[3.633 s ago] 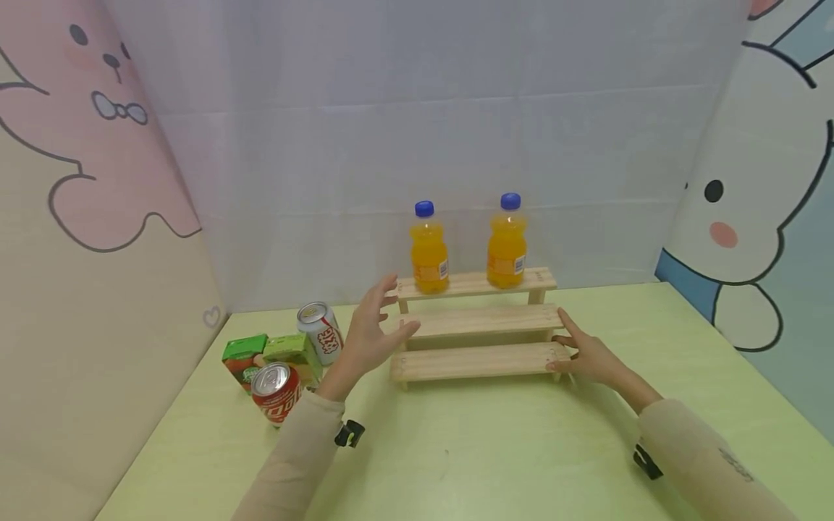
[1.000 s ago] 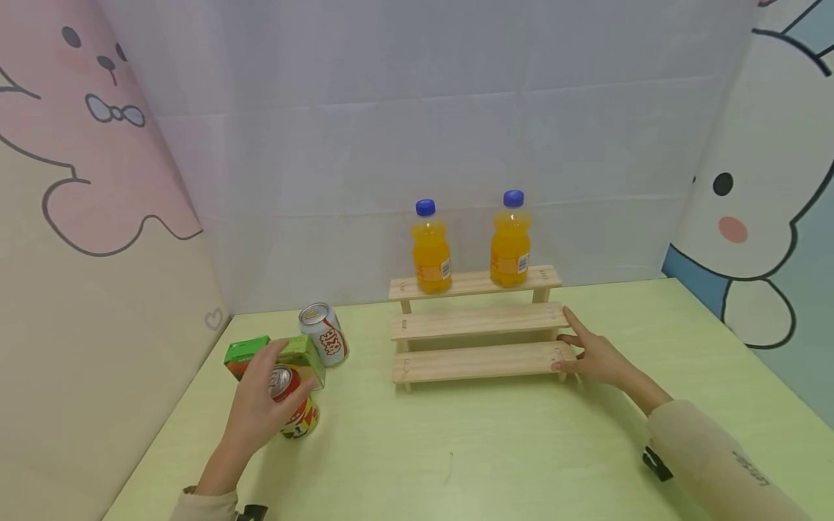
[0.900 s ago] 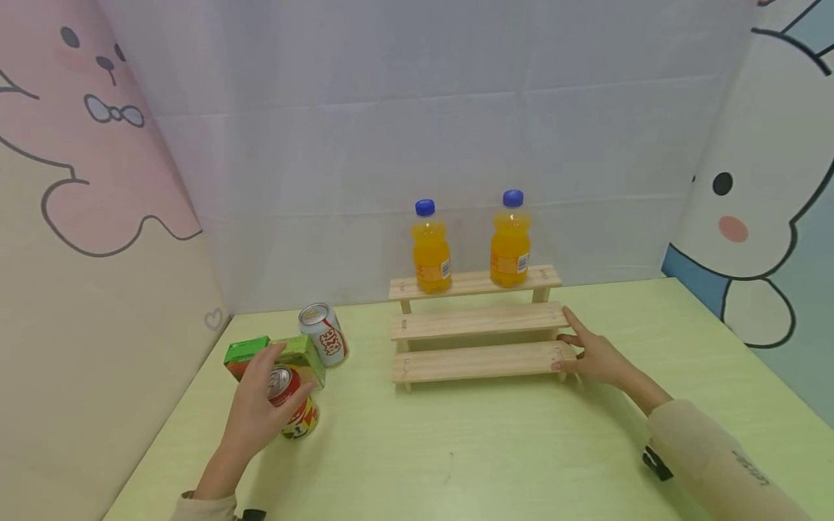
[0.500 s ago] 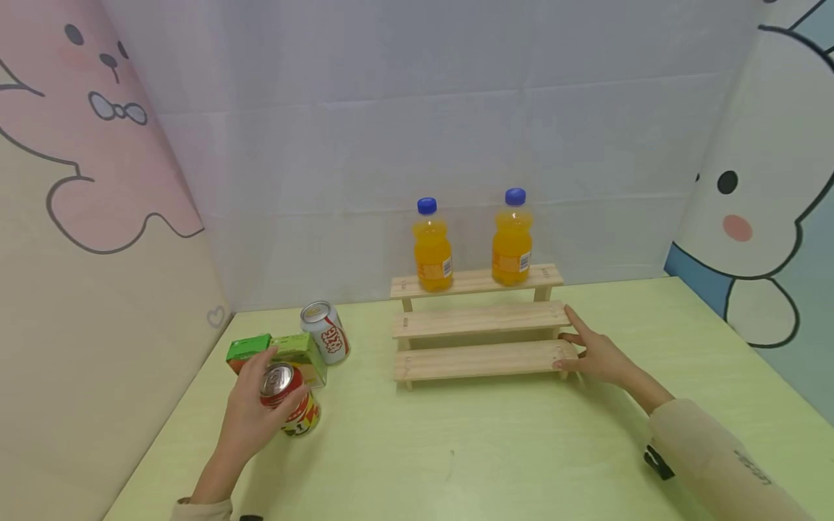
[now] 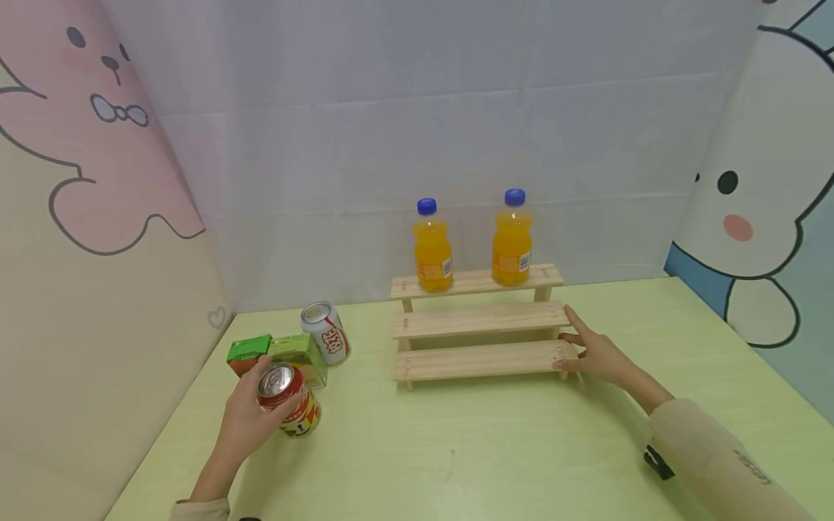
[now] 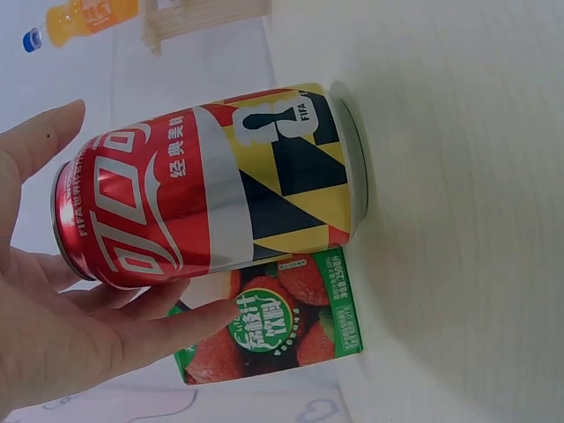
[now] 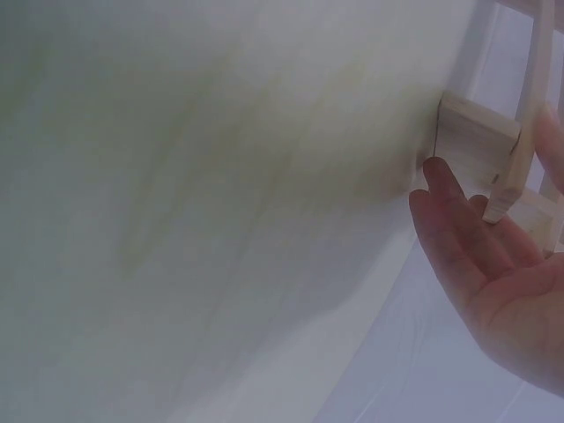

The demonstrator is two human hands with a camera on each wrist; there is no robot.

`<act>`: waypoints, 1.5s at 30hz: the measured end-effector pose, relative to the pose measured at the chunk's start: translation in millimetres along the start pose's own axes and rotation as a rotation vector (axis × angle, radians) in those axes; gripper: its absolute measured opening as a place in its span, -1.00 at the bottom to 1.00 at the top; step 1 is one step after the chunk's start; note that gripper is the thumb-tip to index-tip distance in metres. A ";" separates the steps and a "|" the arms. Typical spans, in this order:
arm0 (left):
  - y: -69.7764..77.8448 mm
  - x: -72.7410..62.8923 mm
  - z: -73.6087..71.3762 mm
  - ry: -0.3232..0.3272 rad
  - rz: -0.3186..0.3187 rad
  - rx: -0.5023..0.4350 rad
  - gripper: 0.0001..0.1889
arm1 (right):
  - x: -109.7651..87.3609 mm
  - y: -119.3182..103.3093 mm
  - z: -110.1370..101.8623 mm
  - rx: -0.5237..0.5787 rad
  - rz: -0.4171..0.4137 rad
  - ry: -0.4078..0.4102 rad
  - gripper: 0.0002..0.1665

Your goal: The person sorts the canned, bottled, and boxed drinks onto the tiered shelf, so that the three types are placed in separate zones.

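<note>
On the left of the table, my left hand point(image 5: 244, 420) is around a red cola can point(image 6: 167, 198) with a yellow and black checked lower part. The can stands upright. In the left wrist view the thumb is apart from the can, and the fingers extend along its other side. My right hand point(image 5: 599, 356) holds the right end of a three-tier wooden rack point(image 5: 482, 363), thumb at the lowest plank and a finger at the middle one. In the right wrist view, the rack's end point(image 7: 480, 123) shows between the fingers and the frame edge.
Two orange drink bottles with blue caps, a left one point(image 5: 433, 253) and a right one point(image 5: 512, 250), stand on the top tier. Behind the red can are a strawberry-pictured juice carton point(image 6: 295, 344), a light green carton point(image 5: 296, 351) and a silver can point(image 5: 329, 339).
My left hand has gone from beside the rack's left end to the red can, then its thumb and fingers have drawn closer around it. My right hand has stayed at the rack.
</note>
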State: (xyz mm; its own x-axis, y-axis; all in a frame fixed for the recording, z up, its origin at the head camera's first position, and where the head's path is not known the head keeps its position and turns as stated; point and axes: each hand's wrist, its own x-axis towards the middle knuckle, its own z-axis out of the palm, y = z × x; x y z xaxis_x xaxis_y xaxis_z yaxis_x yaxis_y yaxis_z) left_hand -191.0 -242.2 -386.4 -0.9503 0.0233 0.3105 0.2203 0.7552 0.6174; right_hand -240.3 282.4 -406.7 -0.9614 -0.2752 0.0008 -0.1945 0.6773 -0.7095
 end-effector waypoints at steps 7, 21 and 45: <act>-8.0 3.8 2.4 -0.059 -0.060 0.005 -0.12 | -0.9 0.3 -0.1 0.002 0.003 -0.002 0.22; -8.8 5.1 2.7 -0.054 -0.090 0.001 -0.16 | -0.8 3.1 0.3 -0.005 -0.002 0.002 0.22; 4.5 5.5 2.3 0.059 0.023 0.020 -0.33 | 0.3 0.8 0.3 0.015 0.023 -0.013 0.24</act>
State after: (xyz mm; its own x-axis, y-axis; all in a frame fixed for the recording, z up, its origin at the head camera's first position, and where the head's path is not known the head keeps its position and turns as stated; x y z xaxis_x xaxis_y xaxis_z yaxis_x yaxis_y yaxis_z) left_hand -195.8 -237.2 -383.6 -0.9304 0.0028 0.3666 0.2370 0.7676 0.5956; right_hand -240.8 282.7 -407.4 -0.9628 -0.2690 -0.0248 -0.1695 0.6731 -0.7199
